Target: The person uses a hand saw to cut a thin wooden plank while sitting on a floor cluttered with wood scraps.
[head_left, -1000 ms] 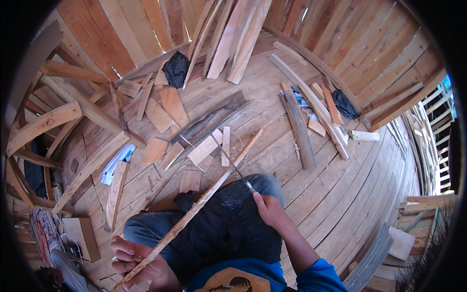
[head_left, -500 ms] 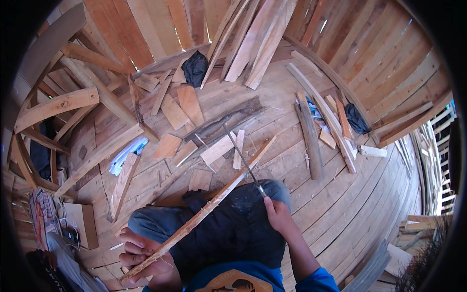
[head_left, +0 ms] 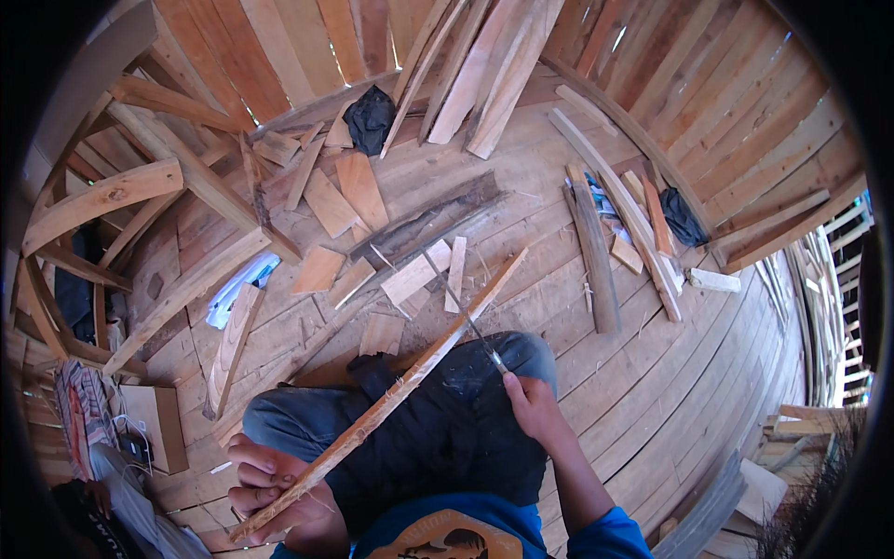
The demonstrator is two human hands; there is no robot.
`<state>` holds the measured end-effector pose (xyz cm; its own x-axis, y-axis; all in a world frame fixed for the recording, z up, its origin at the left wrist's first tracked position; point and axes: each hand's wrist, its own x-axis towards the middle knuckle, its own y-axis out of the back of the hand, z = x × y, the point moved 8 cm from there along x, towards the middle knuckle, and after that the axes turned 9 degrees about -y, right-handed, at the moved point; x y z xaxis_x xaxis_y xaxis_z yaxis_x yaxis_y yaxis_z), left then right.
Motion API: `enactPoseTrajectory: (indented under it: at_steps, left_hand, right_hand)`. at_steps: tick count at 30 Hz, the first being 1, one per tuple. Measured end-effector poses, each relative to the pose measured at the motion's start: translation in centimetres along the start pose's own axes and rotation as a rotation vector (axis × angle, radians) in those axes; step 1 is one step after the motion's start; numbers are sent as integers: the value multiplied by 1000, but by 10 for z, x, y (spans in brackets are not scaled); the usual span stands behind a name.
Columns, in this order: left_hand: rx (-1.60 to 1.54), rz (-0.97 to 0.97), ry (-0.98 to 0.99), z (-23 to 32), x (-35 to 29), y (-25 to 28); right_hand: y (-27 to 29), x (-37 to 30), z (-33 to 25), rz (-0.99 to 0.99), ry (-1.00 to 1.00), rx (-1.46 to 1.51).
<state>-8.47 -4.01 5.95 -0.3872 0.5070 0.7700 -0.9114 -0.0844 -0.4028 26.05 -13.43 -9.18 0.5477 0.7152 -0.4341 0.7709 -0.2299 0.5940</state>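
wood strip (head_left: 391,396) runs slantwise across your lap, its near end low by your left hip and its far tip reaching out over the plank floor (head_left: 652,391) past your knees. your left hand (head_left: 270,489) wraps that near end, fingers curled tight around it, which looks meant to pin the strip against your thigh so it cannot twist. your right hand (head_left: 533,410) is closed in a fist on the handle of a thin blade (head_left: 461,312); its fingers are pressed together round the grip, and the blade crosses the strip about two thirds of the way up, touching or nearly touching its edge. i cannot tell which.

you sit on the floor with dark trousers (head_left: 438,438) under the strip, so your legs serve as the rest. short offcuts (head_left: 414,275) lie just ahead of your knees, near the blade. a long dark bark slab (head_left: 428,224) lies beyond them, a black cloth bundle (head_left: 370,118) sits by the leaning boards (head_left: 484,74) at the wall, and a blue and white wrapper (head_left: 240,289) lies off to your left.
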Motion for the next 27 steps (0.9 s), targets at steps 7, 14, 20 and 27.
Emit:
enactPoseTrajectory:
  at_steps: [7, 14, 20, 27]
  left_hand:
    - [-49, 26, 57, 1, 0, 0]
    - [-3, 74, -14, 7, -1, -3]
    - [-41, 65, 7, 2, 5, -4]
    - [-72, 27, 31, -10, 9, 0]
  right_hand:
    - [4, -13, -19, 16, 35, -68]
    - [-3, -32, -37, -74, 45, 14]
    - [3, 7, -11, 43, 5, -11]
    - [-12, -32, -74, -54, 175, -12]
